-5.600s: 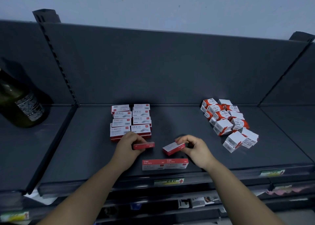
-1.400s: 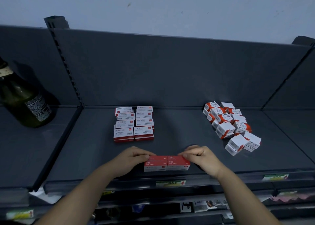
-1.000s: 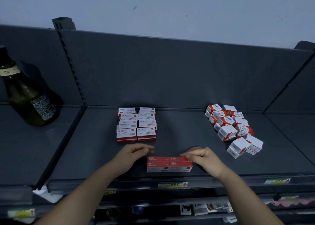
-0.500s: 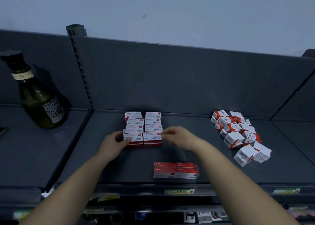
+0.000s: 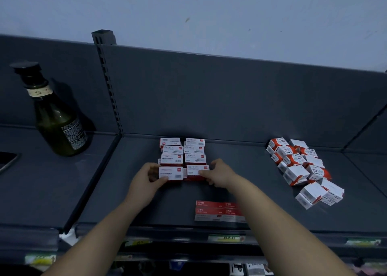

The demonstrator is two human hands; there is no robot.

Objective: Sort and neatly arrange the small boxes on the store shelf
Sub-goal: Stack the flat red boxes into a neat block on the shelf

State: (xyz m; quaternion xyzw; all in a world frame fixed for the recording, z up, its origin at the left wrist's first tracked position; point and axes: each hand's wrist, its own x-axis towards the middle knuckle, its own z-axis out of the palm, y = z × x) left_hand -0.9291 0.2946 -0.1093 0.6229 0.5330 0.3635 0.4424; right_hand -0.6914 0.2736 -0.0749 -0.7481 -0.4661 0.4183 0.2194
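Two neat columns of flat red-and-white staple boxes (image 5: 182, 154) lie on the dark shelf (image 5: 261, 183), reaching back to the rear panel. My left hand (image 5: 146, 181) grips the front left box (image 5: 171, 172), thumb on its near edge. My right hand (image 5: 219, 174) grips the front right box (image 5: 196, 170) the same way. Nearer the shelf's front edge lies a small block of red boxes (image 5: 215, 210), laid flat side by side, partly hidden by my right forearm. At the right sits a loose heap of small white-and-orange cube boxes (image 5: 301, 167).
A dark green glass bottle (image 5: 56, 116) stands on the neighbouring left shelf. A slotted upright (image 5: 109, 83) divides the two bays. Price labels (image 5: 226, 238) run along the front rail. Lower shelves with small goods show below.
Both hands left the red block at the front edge and reached back to the two columns, closing on the front pair of boxes. The camera has tilted up and left.
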